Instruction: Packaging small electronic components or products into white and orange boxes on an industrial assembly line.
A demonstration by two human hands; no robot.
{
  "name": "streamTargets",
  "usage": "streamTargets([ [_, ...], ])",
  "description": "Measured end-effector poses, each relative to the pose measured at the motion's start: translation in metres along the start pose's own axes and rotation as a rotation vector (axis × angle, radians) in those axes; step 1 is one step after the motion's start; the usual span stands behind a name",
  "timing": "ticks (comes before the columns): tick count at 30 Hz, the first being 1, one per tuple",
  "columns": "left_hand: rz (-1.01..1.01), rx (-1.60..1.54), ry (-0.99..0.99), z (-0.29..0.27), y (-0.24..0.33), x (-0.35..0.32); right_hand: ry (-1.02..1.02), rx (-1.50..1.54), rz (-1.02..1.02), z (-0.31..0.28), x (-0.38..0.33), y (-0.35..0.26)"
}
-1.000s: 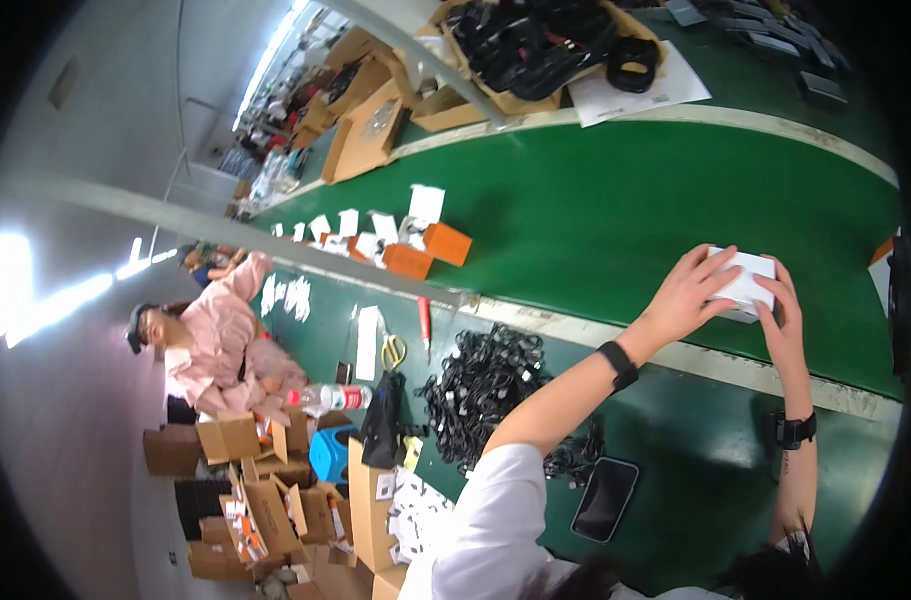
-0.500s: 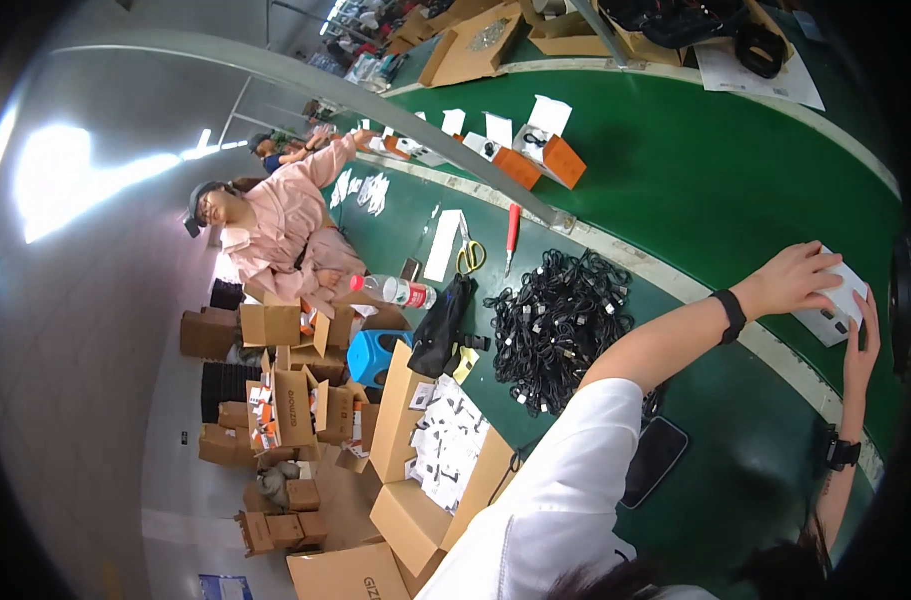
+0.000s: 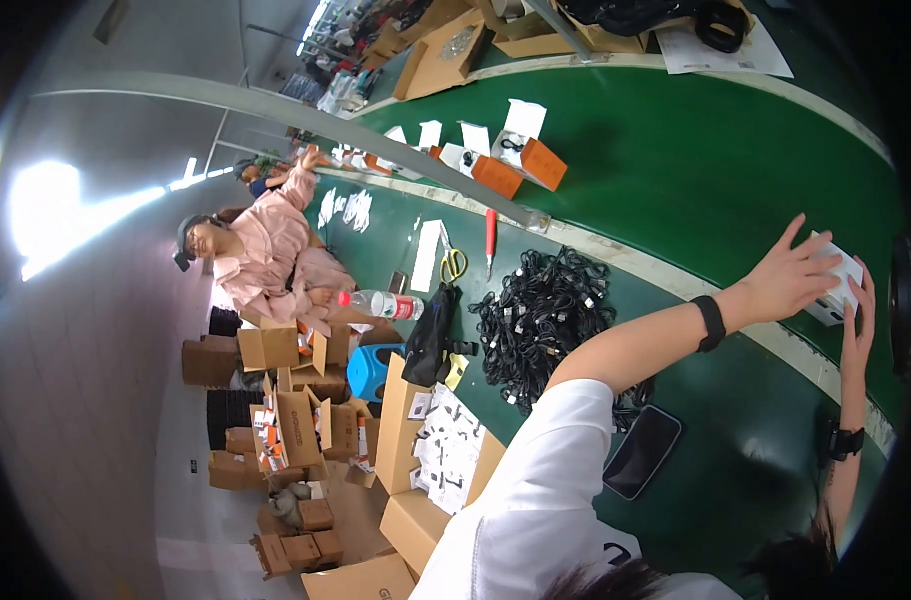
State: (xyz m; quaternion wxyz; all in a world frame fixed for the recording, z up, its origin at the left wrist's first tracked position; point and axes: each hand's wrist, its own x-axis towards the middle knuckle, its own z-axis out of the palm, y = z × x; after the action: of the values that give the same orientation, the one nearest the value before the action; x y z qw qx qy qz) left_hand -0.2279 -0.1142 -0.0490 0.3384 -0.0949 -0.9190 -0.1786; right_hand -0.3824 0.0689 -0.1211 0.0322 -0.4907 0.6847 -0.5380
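Note:
At the right, over the green belt, a small white box [image 3: 843, 278] sits between my two hands. My left hand [image 3: 790, 278] reaches across its near side, fingers stretched and somewhat spread, the fingertips on the box. On its other side my right hand [image 3: 861, 315] presses long fingers along the edge. Together they grip the box; part of it is hidden behind the fingers. By my left forearm lies a big tangled heap of black cables [image 3: 540, 325] with light connectors. A dark phone [image 3: 643, 452] rests on the table under that arm.
Open orange-and-white boxes [image 3: 535, 163] stand in a row on the belt [image 3: 665, 150]. Scissors [image 3: 453, 264], a red-handled tool [image 3: 490, 240], a bottle [image 3: 385, 305] and a black pouch [image 3: 432, 335] lie left. A carton of white packets [image 3: 445, 445] stands near; a metal bar [image 3: 375, 145] crosses above. A co-worker [image 3: 265, 245] sits beyond.
The white box has turned and tilted between my hands. My left fingers have spread and lifted more. The whole view has shifted slightly, and the co-worker's arm has moved.

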Motion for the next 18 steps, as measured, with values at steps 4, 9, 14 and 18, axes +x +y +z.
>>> streamTargets([
  [4, -0.048, -0.122, -0.032, 0.013, 0.008, -0.013, -0.034, 0.052, 0.043, -0.001, 0.0, -0.009],
  [9, -0.065, -0.184, -0.005, 0.017, 0.014, 0.002, -0.038, 0.127, 0.05, -0.007, -0.003, 0.001],
  [14, -0.185, -0.172, -0.105, 0.01, 0.034, 0.01, -0.04, 0.091, 0.231, -0.013, 0.002, -0.025],
  [18, -0.22, 0.088, -0.273, 0.01, 0.056, 0.01, -0.097, -0.077, 0.208, -0.017, -0.004, -0.047],
])
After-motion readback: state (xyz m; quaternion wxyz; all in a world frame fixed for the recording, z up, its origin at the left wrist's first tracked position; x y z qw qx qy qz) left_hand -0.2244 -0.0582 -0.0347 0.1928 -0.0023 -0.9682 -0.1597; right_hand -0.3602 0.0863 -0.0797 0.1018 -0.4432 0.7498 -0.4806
